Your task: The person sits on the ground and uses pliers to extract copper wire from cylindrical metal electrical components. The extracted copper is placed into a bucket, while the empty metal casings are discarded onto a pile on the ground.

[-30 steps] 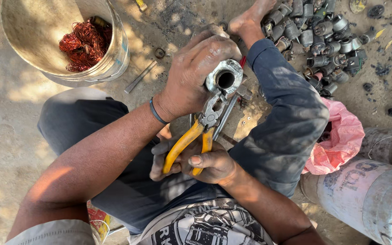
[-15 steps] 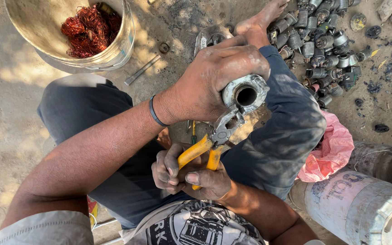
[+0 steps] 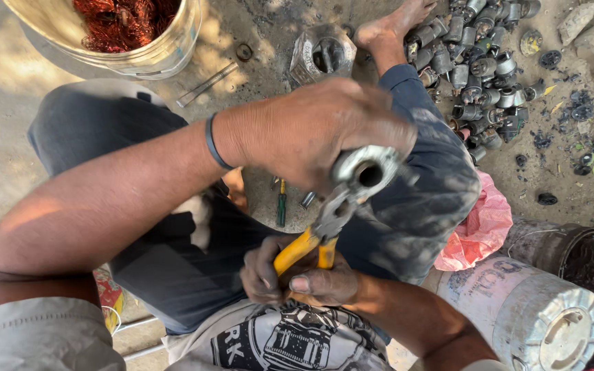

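We log, held over the lap: our left hand (image 3: 317,130), fingers closed over a grey metal cylinder (image 3: 364,172) with its round opening facing up. Our right hand (image 3: 300,278), fingers wrapped tight around the yellow handles of a pair of pliers (image 3: 317,237), whose nose meets the cylinder's lower edge. On the ground between the legs, a small green screwdriver (image 3: 281,206). Top left, a pale bucket (image 3: 142,58) holding red-brown wire (image 3: 122,17). Top right, a heap of similar grey cylinders (image 3: 479,65). Beside the right knee, pink cloth (image 3: 479,230), with a white drum (image 3: 527,316) near it.
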